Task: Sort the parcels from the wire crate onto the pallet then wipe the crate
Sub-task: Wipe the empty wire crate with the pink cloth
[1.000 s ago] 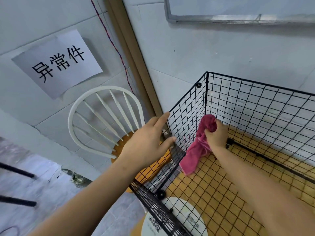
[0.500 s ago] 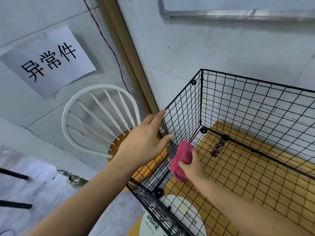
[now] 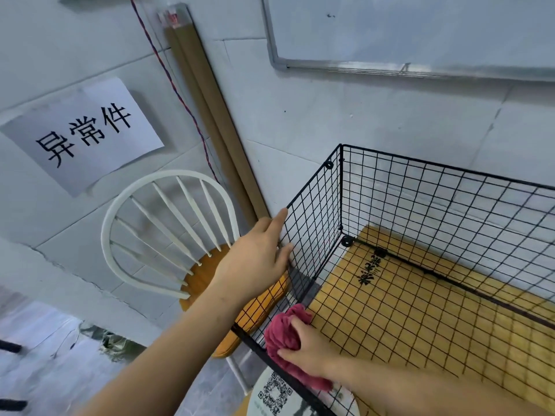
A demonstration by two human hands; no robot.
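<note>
The black wire crate (image 3: 435, 205) stands against the wall on a yellow surface with black characters; no parcels show inside it. My left hand (image 3: 255, 259) rests with straight fingers on the outside of the crate's left mesh panel, near its top edge. My right hand (image 3: 312, 352) is inside the crate, low at the near left corner, gripping a bunched pink cloth (image 3: 282, 334) against the mesh there. The pallet is out of view.
A white spindle-back chair (image 3: 168, 223) with an orange wooden seat stands just left of the crate. A paper sign (image 3: 84, 133) hangs on the wall, a brown cardboard strip (image 3: 210, 121) leans in the corner, and a whiteboard (image 3: 420, 31) is above. A round QR-code label (image 3: 276, 394) lies below.
My right hand has carried the pink cloth down and toward me along the left mesh panel, from the upper far part to the near bottom corner. My left hand stays on the panel.
</note>
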